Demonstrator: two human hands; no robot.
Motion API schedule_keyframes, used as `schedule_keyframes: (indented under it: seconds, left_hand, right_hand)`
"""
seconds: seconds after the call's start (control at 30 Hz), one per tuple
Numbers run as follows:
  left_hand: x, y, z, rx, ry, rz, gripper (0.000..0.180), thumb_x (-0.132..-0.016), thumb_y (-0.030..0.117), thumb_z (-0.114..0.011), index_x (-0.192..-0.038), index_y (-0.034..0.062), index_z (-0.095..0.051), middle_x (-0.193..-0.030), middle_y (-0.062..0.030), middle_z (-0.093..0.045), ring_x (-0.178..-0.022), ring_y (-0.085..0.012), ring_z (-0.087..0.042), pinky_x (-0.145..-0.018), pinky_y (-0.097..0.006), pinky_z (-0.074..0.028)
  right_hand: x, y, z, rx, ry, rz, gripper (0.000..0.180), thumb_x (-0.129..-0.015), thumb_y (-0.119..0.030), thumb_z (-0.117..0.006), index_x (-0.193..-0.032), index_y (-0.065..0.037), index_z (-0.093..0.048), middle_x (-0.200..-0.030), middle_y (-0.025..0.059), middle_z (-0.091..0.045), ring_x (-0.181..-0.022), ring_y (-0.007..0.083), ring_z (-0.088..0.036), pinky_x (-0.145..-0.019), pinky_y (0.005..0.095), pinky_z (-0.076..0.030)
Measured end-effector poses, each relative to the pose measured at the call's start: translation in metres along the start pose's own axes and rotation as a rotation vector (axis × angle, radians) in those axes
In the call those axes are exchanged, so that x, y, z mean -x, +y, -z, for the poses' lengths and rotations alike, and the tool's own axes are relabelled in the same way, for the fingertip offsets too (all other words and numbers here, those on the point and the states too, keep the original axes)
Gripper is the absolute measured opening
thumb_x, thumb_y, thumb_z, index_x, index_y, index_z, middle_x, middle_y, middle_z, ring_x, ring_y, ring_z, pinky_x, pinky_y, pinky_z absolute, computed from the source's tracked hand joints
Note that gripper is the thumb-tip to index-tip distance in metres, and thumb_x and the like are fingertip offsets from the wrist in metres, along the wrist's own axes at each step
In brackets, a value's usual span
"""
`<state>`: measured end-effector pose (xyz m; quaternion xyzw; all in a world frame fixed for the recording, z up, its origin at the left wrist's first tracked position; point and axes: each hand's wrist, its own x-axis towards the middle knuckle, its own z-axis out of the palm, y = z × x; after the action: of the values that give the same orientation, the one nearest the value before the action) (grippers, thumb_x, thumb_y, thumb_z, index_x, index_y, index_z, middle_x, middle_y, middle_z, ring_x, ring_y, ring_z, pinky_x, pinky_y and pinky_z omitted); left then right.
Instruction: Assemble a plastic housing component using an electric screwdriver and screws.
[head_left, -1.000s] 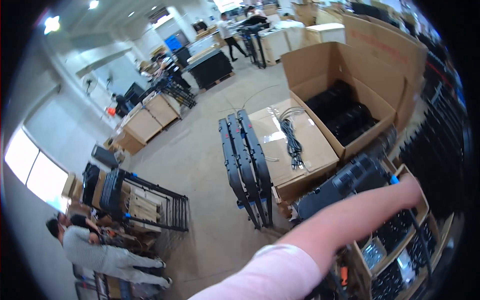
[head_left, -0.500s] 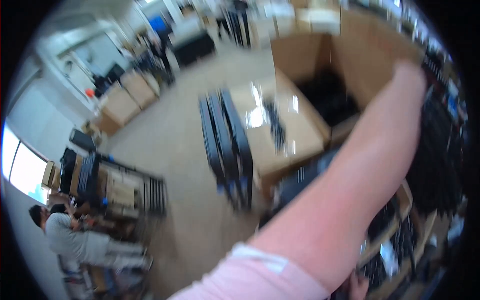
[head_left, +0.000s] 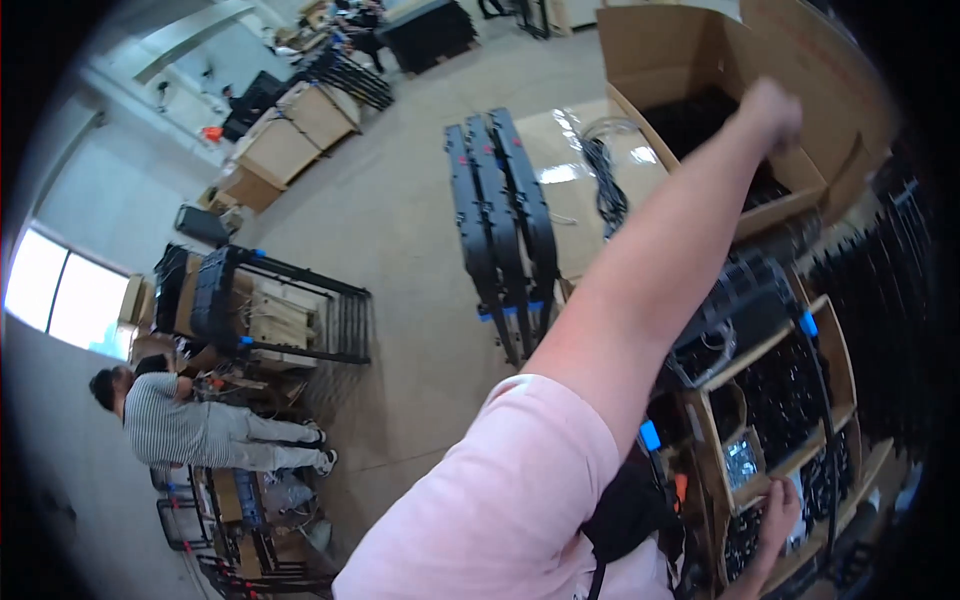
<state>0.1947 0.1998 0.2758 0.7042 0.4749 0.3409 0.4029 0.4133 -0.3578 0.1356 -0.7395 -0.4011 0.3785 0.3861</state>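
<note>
My left arm, in a short pink sleeve, stretches to the upper right. At its end my left hand (head_left: 772, 112) is curled like a fist over an open cardboard box (head_left: 715, 40) with black items inside. The hand is slightly blurred, and anything in its fingers is hidden. Low on the right, my right hand (head_left: 780, 512) is beside a compartmented wooden bin (head_left: 712, 440) of small black parts. Its fingers look loosely stretched along the divider, with nothing visible in them. A clear bag of small parts (head_left: 741, 458) lies in the compartment beside those fingers.
Several upright black frames (head_left: 500, 205) stand left of a carton with a coil of black cable (head_left: 603, 185) on it. A black case (head_left: 745, 310) lies beside the bin. Another person (head_left: 190, 420) stands at far left near a rack (head_left: 290, 300). Black rods (head_left: 880, 300) crowd the right.
The view has shifted and sharpened, bringing the bin and my right hand further into sight. My left hand now appears farther left, over the box, with its fingers curled.
</note>
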Motion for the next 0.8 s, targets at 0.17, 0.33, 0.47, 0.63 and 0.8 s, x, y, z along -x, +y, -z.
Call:
schedule_keyframes:
  seconds: [0.17, 0.33, 0.47, 0.63, 0.8]
  left_hand:
    - [0.15, -0.084, 0.028, 0.098, 0.02, 0.041, 0.027, -0.092, 0.02, -0.059, -0.091, -0.0026, -0.074, -0.072, -0.0158, -0.072, -0.067, -0.0286, -0.071, -0.068, -0.042, -0.058]
    - [0.313, -0.111, 0.029, 0.149, -0.052, -0.002, 0.025, -0.103, 0.023, -0.057, -0.111, 0.0007, -0.066, -0.078, -0.0123, -0.067, -0.073, -0.0224, -0.067, -0.072, -0.038, -0.054]
    - [0.457, -0.149, 0.067, 0.189, -0.338, 0.123, 0.036, -0.11, 0.034, -0.054, -0.092, 0.0038, -0.062, -0.077, -0.0042, -0.064, -0.071, -0.0129, -0.062, -0.065, -0.033, -0.052]
    - [0.541, -0.209, 0.037, 0.225, -0.498, 0.535, 0.06, -0.105, 0.058, -0.054, -0.112, 0.0005, -0.07, -0.095, -0.0064, -0.071, -0.083, -0.0147, -0.066, -0.074, -0.034, -0.056]
    - [0.544, -0.237, -0.028, 0.457, -0.509, 0.713, 0.073, -0.104, 0.064, -0.055, -0.138, -0.0006, -0.054, -0.113, -0.0085, -0.068, -0.096, -0.018, -0.067, -0.081, -0.034, -0.055]
  right_hand:
    - [-0.091, 0.033, 0.06, 0.113, 0.079, 0.127, 0.034, -0.109, -0.026, -0.056, -0.125, 0.002, -0.067, -0.105, 0.0075, -0.07, -0.096, 0.0149, -0.064, -0.088, 0.029, -0.05]
    - [-0.2, 0.06, 0.123, 0.55, 0.254, 0.277, 0.047, -0.109, -0.035, -0.056, -0.132, 0.006, -0.063, -0.125, 0.0197, -0.068, -0.116, 0.0302, -0.065, -0.104, 0.0397, -0.047]
    - [-0.27, 0.051, 0.093, 0.879, 0.327, 0.166, 0.06, -0.108, -0.047, -0.054, -0.139, 0.004, -0.059, -0.139, 0.0284, -0.061, -0.13, 0.0455, -0.057, -0.109, 0.0504, -0.047]
    - [-0.298, 0.085, 0.105, 0.735, 0.036, 0.0, 0.078, -0.109, -0.062, -0.036, -0.096, 0.007, -0.071, -0.08, 0.0182, -0.069, -0.08, 0.0337, -0.071, -0.078, 0.046, -0.054]
    - [-0.312, 0.092, 0.06, 0.581, 0.043, 0.007, 0.073, -0.106, -0.062, -0.043, -0.092, 0.005, -0.071, -0.07, 0.0141, -0.07, -0.052, 0.0227, -0.066, -0.053, 0.0353, -0.053]
